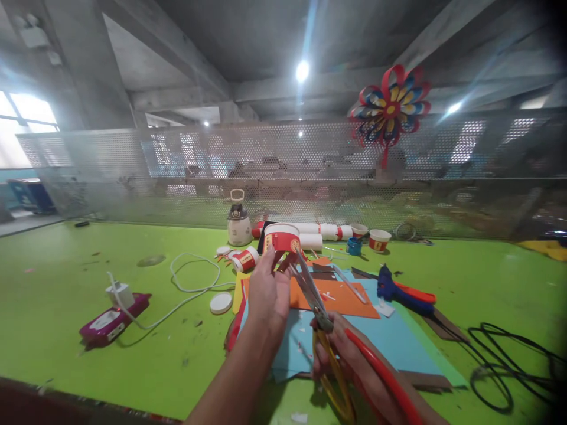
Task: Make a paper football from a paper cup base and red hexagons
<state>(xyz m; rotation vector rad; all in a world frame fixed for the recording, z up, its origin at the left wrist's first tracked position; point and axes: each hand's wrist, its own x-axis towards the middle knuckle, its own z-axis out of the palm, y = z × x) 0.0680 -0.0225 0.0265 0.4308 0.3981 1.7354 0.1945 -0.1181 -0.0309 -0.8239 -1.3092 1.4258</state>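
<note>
A red and white paper cup (282,237) is held up in my left hand (271,289), its fingers wrapped around the lower side. My right hand (339,348) grips a pair of scissors (315,298) with one yellow and one red handle. The blades are slightly parted and point up toward the cup; whether they touch it I cannot tell. Beneath my hands lie light blue paper sheets (385,336) with an orange sheet (358,301) on top, strewn with small white scraps.
A blue glue gun (405,295) with a black cord lies to the right. On the left are a purple power strip (108,323), a white cable and a round white lid (220,303). Behind stand a beige flask (240,227), a red cup (380,240) and a blue jar (354,246). A perforated screen backs the table.
</note>
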